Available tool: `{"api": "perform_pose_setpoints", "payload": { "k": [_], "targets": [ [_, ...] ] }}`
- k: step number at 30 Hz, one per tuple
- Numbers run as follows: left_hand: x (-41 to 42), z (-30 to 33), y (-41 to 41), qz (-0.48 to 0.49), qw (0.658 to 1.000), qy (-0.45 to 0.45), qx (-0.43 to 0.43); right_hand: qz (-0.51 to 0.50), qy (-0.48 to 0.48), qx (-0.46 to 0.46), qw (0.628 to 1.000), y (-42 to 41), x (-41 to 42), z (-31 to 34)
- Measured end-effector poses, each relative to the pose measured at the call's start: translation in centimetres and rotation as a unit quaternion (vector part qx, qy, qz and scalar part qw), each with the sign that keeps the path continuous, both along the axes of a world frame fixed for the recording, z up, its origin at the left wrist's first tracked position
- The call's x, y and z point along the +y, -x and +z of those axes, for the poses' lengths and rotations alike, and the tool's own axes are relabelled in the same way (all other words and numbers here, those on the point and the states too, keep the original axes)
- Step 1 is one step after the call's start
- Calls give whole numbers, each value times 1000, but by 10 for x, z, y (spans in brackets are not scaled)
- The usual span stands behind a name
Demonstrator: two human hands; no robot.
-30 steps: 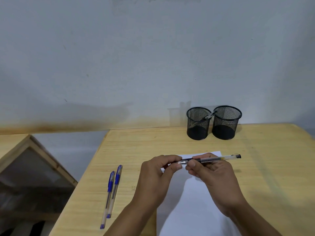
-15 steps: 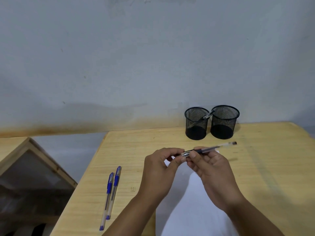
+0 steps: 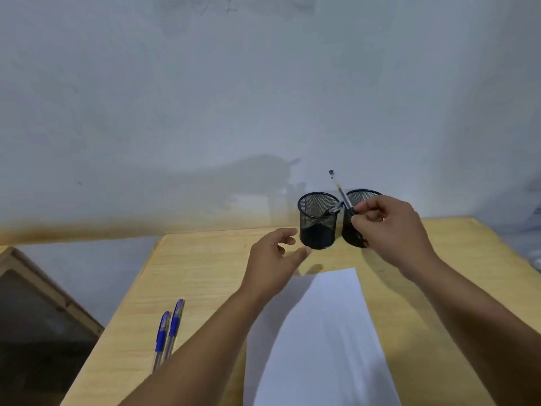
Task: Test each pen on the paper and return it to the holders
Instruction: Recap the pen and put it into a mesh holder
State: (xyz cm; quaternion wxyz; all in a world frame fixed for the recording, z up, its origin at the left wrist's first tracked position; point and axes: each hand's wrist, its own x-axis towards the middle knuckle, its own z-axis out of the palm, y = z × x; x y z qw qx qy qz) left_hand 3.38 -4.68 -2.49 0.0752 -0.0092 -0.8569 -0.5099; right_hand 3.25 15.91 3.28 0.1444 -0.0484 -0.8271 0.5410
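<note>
A black pen is pinched in the right hand just above the two mesh holders, its capped end apparently up. The left hand is held loosely spread, holding nothing, just left of the holders. The return step is judged in hand: lowering into a holder is called for, then the blue pens lying well left of the paper on the surface.

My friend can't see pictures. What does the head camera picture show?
The right hand pinches a clear pen above two black mesh holders, while the left hand hovers open. White paper and two blue pens lie on the wooden table.
</note>
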Motion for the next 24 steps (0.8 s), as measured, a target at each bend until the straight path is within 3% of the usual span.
{"api": "perform_pose_setpoints", "payload": {
  "k": [5,9,15,24],
  "targets": [
    [22,-8,45,31,998,46,-14,57,-216,-5,975,32,16,25],
    [30,-6,68,17,999,35,-23,110,-307,7,945,60,19,30],
    [33,-9,77,6,1000,5,10,152,-355,35,922,83,9,18],
    [33,-12,76,10,1000,-5,13,141,-340,30,929,84,5,2]
  ]
}}
